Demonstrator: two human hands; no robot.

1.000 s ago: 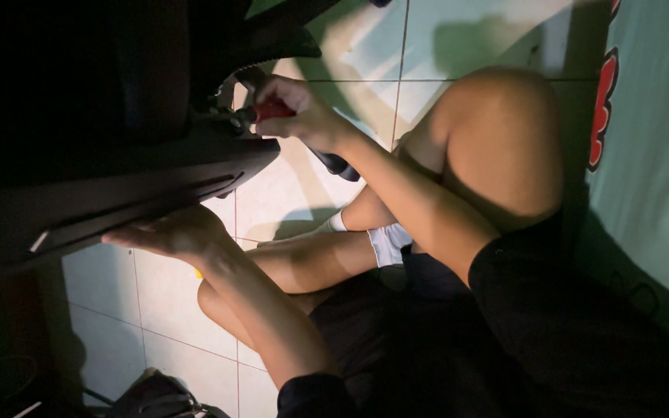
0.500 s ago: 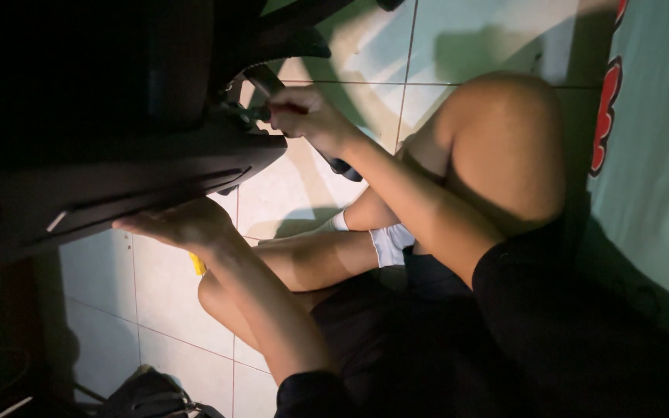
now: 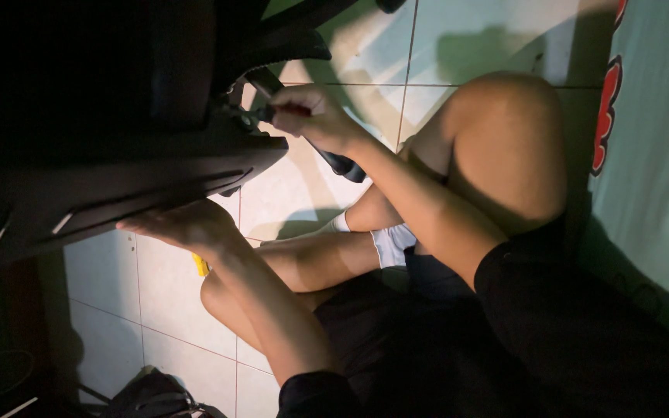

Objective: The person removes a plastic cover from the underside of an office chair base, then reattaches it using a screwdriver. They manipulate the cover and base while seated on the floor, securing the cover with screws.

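Note:
My right hand is closed around a tool with a red grip and a dark handle. The tool's tip meets small metal parts at the edge of a large dark panel. My left hand lies flat with fingers stretched out against the underside of that panel, holding nothing. A small yellow object shows just behind the left wrist; what it is cannot be made out. I sit on the floor with a bare knee raised.
Pale floor tiles lie under the panel and my legs. A dark bag sits at the bottom left. A green mat with red marks runs along the right edge. The upper left is deep shadow.
My right hand with the tool has shifted slightly along the panel's edge. My left hand stays pressed flat under the panel.

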